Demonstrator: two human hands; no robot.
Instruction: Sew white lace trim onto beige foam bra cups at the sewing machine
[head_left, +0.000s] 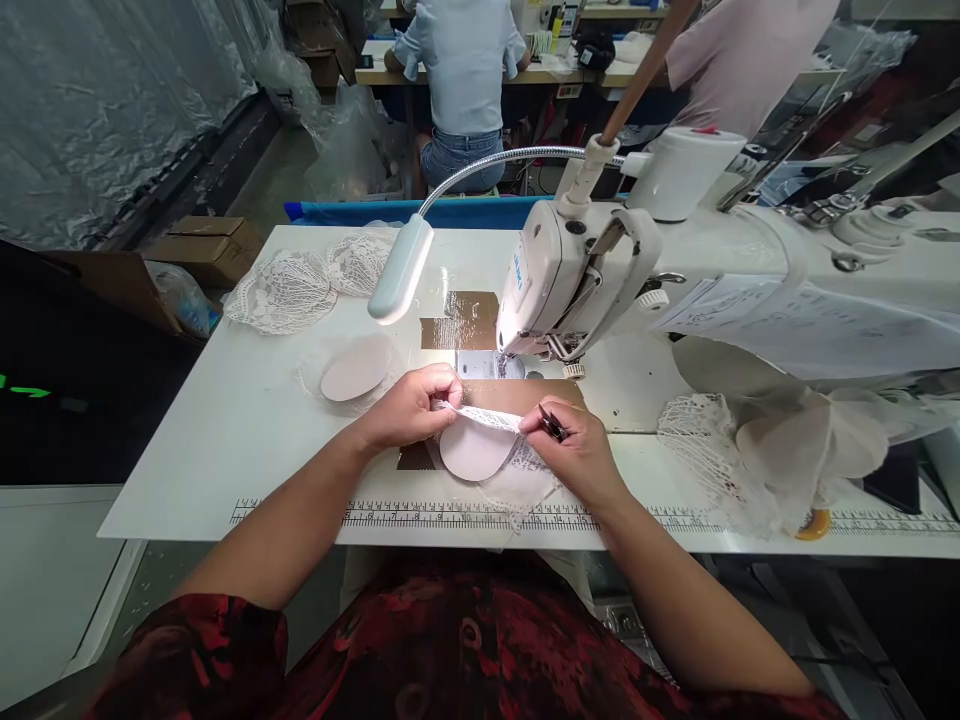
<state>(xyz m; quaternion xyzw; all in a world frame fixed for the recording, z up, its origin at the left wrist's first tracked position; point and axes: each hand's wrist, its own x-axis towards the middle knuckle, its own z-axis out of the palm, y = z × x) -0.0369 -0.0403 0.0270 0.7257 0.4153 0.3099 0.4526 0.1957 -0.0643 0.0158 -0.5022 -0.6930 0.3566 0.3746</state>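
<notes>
My left hand point(420, 402) pinches one end of a white lace piece point(491, 418), its fingers closed on the edge. The other end is gripped by my right hand point(571, 440), which also has small dark thread snips point(553, 424) tucked in its fingers. Between the hands the lace edge is stretched over a pale pink rounded pad point(476, 449). More of the lace hangs below toward the front of the table. Just beyond my hands stands the sewing machine point(551, 275), with its needle area above the metal plate point(480, 365).
Left of my hands lies another pale oval pad point(356, 368); lace cups point(289, 290) lie behind it. A lamp head point(403, 268) hangs over the table. More lace point(701, 450) and pads point(814, 445) are piled at right. A ruler strip point(450, 515) runs along the front edge. Two people sit beyond.
</notes>
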